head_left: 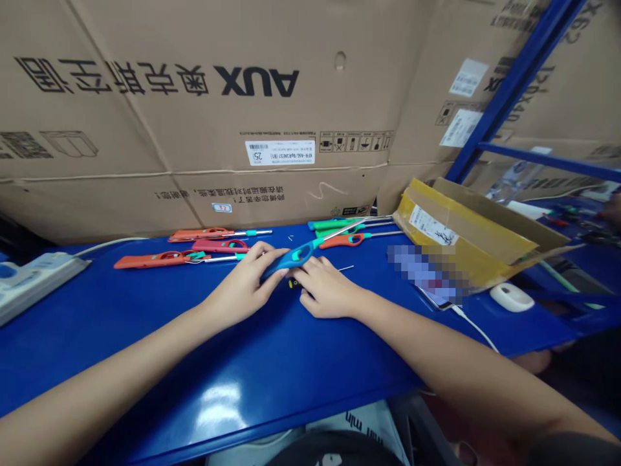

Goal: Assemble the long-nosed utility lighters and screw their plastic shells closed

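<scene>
A blue long-nosed lighter with a teal collar and metal tube lies on the blue table between my hands. My left hand pinches its handle end with thumb and fingers. My right hand rests beside it, fingers curled on a small yellow and black tool whose tip shows by the lighter. Three red lighters lie in a group to the left. Green and orange lighters lie behind the blue one.
Large cardboard boxes wall off the back of the table. An open yellow-lined carton sits at the right, with a white oval object and a cable beside it. A white power strip is at the far left. A blue rack post rises at the right.
</scene>
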`<state>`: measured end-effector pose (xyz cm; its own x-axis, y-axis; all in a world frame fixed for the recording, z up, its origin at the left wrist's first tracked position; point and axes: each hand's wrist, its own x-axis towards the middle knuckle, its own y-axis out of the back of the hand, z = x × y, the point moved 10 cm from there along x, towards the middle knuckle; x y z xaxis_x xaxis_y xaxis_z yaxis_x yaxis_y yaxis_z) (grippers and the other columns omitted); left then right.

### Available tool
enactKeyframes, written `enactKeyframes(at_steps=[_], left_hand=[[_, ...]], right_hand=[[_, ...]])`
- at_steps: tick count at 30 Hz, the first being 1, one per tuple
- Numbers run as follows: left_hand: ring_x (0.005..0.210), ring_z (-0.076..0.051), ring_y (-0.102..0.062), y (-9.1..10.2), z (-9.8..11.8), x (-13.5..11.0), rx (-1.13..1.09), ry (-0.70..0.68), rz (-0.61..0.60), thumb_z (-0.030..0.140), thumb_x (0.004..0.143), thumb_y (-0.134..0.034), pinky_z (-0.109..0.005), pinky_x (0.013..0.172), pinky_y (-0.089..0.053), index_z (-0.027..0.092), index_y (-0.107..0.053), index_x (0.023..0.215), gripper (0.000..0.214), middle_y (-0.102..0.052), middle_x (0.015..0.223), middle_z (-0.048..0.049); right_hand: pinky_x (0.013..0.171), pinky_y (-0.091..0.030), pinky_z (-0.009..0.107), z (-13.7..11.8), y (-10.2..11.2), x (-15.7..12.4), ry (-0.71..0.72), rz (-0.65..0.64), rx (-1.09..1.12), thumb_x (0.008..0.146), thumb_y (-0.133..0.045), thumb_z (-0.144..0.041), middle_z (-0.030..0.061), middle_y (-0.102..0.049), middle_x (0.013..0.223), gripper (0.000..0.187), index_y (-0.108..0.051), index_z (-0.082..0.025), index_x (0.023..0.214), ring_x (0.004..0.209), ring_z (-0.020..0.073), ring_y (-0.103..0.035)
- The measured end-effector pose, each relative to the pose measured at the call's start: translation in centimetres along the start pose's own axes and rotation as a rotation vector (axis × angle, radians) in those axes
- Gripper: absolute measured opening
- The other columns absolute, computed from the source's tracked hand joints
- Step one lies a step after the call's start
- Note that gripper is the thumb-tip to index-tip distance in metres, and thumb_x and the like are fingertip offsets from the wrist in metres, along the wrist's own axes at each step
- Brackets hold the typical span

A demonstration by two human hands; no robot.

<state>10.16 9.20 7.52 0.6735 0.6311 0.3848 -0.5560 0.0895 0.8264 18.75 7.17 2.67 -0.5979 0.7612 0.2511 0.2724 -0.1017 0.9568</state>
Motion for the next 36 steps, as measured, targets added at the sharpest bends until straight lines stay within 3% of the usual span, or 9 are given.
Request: enactKeyframes(at_steps=[5, 9, 12, 16, 21, 25, 29, 33, 36], left_hand=[[0.115, -0.025, -0.059, -2.5, 1.8, 6.1, 0.085, -0.09, -0.043, 0.029, 0.102, -0.046, -0.043, 0.105, -0.05, 0.014, -0.056, 0.136, 0.038, -0.054, 0.124, -0.0133], [0.11, -0.025, -0.063, -5.4, 1.2, 11.4, 0.162, -0.121, -0.07, 0.022, 0.1, -0.053, -0.043, 0.099, -0.054, 0.011, -0.059, 0.132, 0.035, -0.058, 0.121, -0.0148], [0.111, -0.025, -0.064, -7.2, 0.4, 14.5, 0.218, -0.126, -0.073, 0.033, 0.098, -0.062, -0.046, 0.093, -0.057, 0.015, -0.059, 0.129, 0.035, -0.062, 0.128, -0.0116], [0.109, -0.024, -0.065, -9.2, 0.1, 16.6, 0.289, -0.129, -0.104, 0.035, 0.098, -0.063, -0.046, 0.092, -0.058, 0.016, -0.06, 0.129, 0.036, -0.062, 0.129, -0.0112], [0.11, -0.025, -0.065, -10.3, 0.6, 17.1, 0.365, -0.144, -0.129, 0.035, 0.098, -0.063, -0.046, 0.092, -0.057, 0.016, -0.059, 0.129, 0.037, -0.062, 0.129, -0.0113], [0.114, -0.026, -0.063, -8.1, 0.2, 16.9, 0.369, -0.115, -0.091, 0.037, 0.098, -0.063, -0.048, 0.095, -0.056, 0.017, -0.059, 0.13, 0.038, -0.061, 0.131, -0.0117], [0.125, -0.032, -0.055, -2.7, -2.0, 14.9, 0.368, -0.044, 0.001, 0.038, 0.096, -0.059, -0.05, 0.104, -0.048, 0.019, -0.06, 0.136, 0.044, -0.058, 0.132, -0.015], [0.113, -0.03, -0.06, 2.5, -5.7, 9.8, 0.374, 0.024, -0.003, 0.038, 0.094, -0.053, -0.045, 0.103, -0.048, 0.016, -0.073, 0.111, 0.034, -0.067, 0.115, -0.013], [0.09, -0.026, -0.067, 5.0, -9.1, 4.5, 0.377, 0.112, -0.055, 0.039, 0.092, -0.049, -0.039, 0.087, -0.054, 0.018, -0.073, 0.086, 0.033, -0.072, 0.09, -0.0094]], right_hand=[[0.108, -0.04, 0.057, 0.0, 0.1, -0.1, 0.012, 0.016, 0.003, 0.088, -0.054, -0.021, 0.0223, -0.055, 0.14, 0.043, -0.059, -0.012, 0.13, 0.131, 0.0379, -0.046], [0.109, -0.04, 0.053, 0.9, 0.8, -0.4, -0.002, 0.024, 0.002, 0.092, -0.055, -0.022, 0.0178, -0.058, 0.139, 0.038, -0.06, -0.016, 0.129, 0.132, 0.0346, -0.048], [0.105, -0.044, 0.051, 1.5, 1.3, -0.5, -0.028, 0.029, -0.007, 0.095, -0.056, -0.027, 0.0153, -0.063, 0.131, 0.035, -0.061, -0.016, 0.127, 0.125, 0.0329, -0.053], [0.1, -0.045, 0.05, 1.8, 1.4, -0.4, -0.059, 0.028, -0.022, 0.094, -0.058, -0.028, 0.0147, -0.065, 0.125, 0.036, -0.061, -0.015, 0.127, 0.119, 0.0327, -0.056], [0.102, -0.043, 0.047, 2.1, 1.2, -0.4, -0.11, 0.012, -0.026, 0.094, -0.06, -0.03, 0.0135, -0.065, 0.123, 0.03, -0.065, -0.016, 0.121, 0.119, 0.0304, -0.055], [0.096, -0.044, 0.046, 2.8, 1.5, -0.5, -0.144, 0.001, -0.029, 0.095, -0.062, -0.033, 0.0131, -0.066, 0.119, 0.029, -0.066, -0.016, 0.119, 0.115, 0.0304, -0.056], [0.091, -0.046, 0.044, 3.1, 1.6, -0.5, -0.135, -0.018, -0.012, 0.097, -0.062, -0.029, 0.0117, -0.067, 0.116, 0.024, -0.067, -0.016, 0.116, 0.109, 0.029, -0.059], [0.086, -0.049, 0.04, 3.2, 1.5, -0.3, -0.133, -0.021, 0.026, 0.096, -0.062, -0.025, 0.0112, -0.068, 0.111, 0.02, -0.066, -0.016, 0.113, 0.102, 0.027, -0.063], [0.088, -0.05, 0.038, 3.6, 1.5, -0.1, -0.175, 0.028, 0.071, 0.099, -0.058, -0.026, 0.0113, -0.065, 0.113, 0.02, -0.063, -0.017, 0.116, 0.106, 0.0255, -0.063]])
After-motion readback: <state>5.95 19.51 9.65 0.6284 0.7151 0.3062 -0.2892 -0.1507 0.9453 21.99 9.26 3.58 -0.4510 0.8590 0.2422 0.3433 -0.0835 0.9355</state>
